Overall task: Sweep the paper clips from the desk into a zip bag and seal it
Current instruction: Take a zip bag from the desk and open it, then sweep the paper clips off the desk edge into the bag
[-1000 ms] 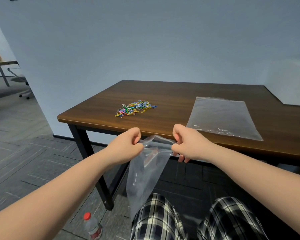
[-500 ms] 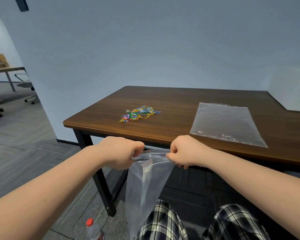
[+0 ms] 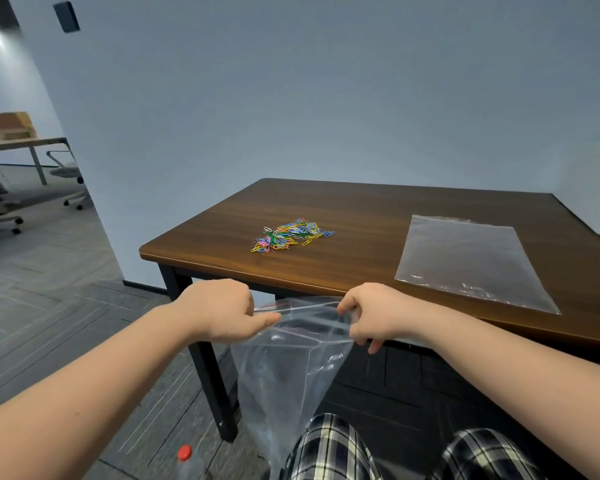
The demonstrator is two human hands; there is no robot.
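Note:
A pile of coloured paper clips (image 3: 289,234) lies on the brown desk (image 3: 361,216), near its left front corner. A clear zip bag (image 3: 291,368) hangs below the desk's front edge, over my lap. My left hand (image 3: 222,311) pinches the left side of the bag's mouth. My right hand (image 3: 371,315) pinches the right side. The mouth is pulled apart between them, just under the desk edge.
A second clear zip bag (image 3: 465,261) lies flat on the right part of the desk. A plastic bottle with a red cap (image 3: 187,460) stands on the floor at lower left. A black desk leg (image 3: 205,358) is beside the bag. Office chairs stand far left.
Both hands have moved apart and a little lower, and the bag's mouth is wider. The camera has tilted, so the desk sits higher and further right in view.

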